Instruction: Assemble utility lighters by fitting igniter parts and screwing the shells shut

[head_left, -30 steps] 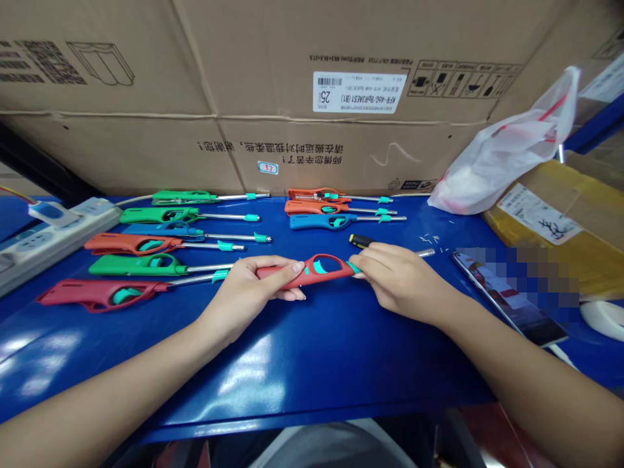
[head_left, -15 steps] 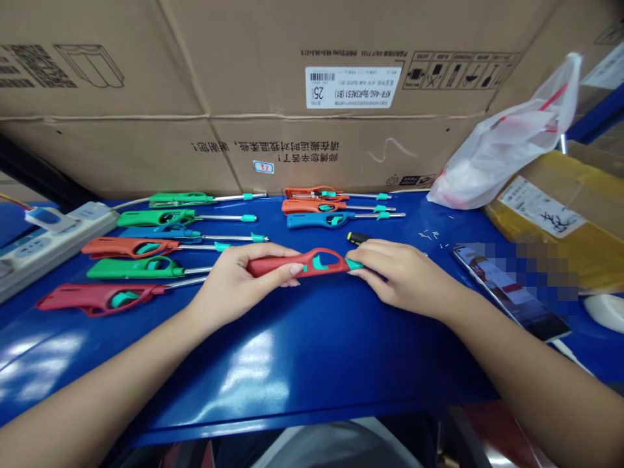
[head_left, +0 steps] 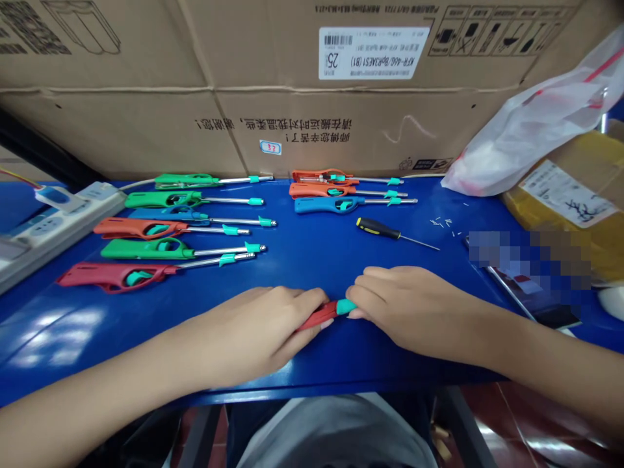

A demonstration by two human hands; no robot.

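Observation:
Both my hands hold one red lighter (head_left: 325, 312) with a teal collar near the front edge of the blue table (head_left: 302, 260). My left hand (head_left: 258, 335) is closed over its red handle and hides most of it. My right hand (head_left: 407, 309) covers the teal end and whatever extends past it; its fingers are curled on it. A black-and-yellow screwdriver (head_left: 385, 231) lies just beyond my right hand.
Several long-nosed lighters in green, orange, red and blue lie in a group at left (head_left: 160, 229), and three more at centre back (head_left: 341, 192). A power strip (head_left: 43, 227) sits far left. Cardboard boxes (head_left: 292, 97) stand behind. A plastic bag (head_left: 536, 123), a yellow parcel (head_left: 575, 201) and small metal bits (head_left: 446, 224) are at right.
Both hands have drawn the red lighter toward me, down to the table's front edge. My left hand now covers the handle. The screwdriver, earlier partly hidden behind my right hand, lies fully in view.

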